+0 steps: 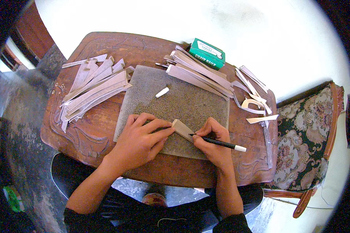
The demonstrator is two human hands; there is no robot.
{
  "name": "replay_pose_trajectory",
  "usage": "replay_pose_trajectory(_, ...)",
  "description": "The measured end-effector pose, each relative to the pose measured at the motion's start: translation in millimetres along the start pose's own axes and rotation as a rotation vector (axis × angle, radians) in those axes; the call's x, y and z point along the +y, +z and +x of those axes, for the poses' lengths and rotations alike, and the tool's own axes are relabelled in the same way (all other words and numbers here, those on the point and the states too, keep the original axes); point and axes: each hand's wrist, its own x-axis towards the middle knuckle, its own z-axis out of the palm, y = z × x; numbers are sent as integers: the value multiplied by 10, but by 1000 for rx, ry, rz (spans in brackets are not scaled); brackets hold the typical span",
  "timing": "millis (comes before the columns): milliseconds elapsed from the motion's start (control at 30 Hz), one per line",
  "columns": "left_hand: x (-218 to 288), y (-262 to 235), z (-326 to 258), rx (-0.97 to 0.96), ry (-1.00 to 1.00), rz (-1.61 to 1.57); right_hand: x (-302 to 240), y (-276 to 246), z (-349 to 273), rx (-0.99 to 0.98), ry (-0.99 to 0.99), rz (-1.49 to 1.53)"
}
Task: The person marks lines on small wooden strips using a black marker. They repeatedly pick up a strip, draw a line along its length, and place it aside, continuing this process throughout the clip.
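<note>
My right hand [214, 141] is closed round a black marker pen [219, 143] with a white end. Its tip rests against a short beige strip [182, 130], which looks like leather or card, near that strip's right part. The fingertips of my left hand [146, 136] grip the strip's left end and steady it. Both hands work over the near part of a dark speckled board [144, 93]. A small white pen cap [162, 92] lies on the board, beyond my hands.
The board lies on a carved wooden table [190, 171]. Piled strips [99, 87] sit at left, and more strips [198, 73] lie along the board's far right edge beside a green box [207, 53]. Offcuts [256, 93] are scattered at right, near a floral chair [303, 139].
</note>
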Motion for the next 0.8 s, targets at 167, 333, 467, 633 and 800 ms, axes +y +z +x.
replay_pose_trajectory(167,9,-23,2,1,6,15,-48,-8,8,-8,-5,-24)
replay_pose_trajectory(333,4,-16,0,-2,3,3,-34,0,4,-1,-8,-9)
replay_pose_trajectory(467,11,-23,4,-12,-3,9,-47,4,9,-3,1,-33)
replay_pose_trajectory(633,0,-10,-4,-3,-1,3,-40,8,16,-5,-21,-22)
replay_pose_trajectory(800,0,-13,-3,-11,-4,2,-75,11,17,-3,-19,-1)
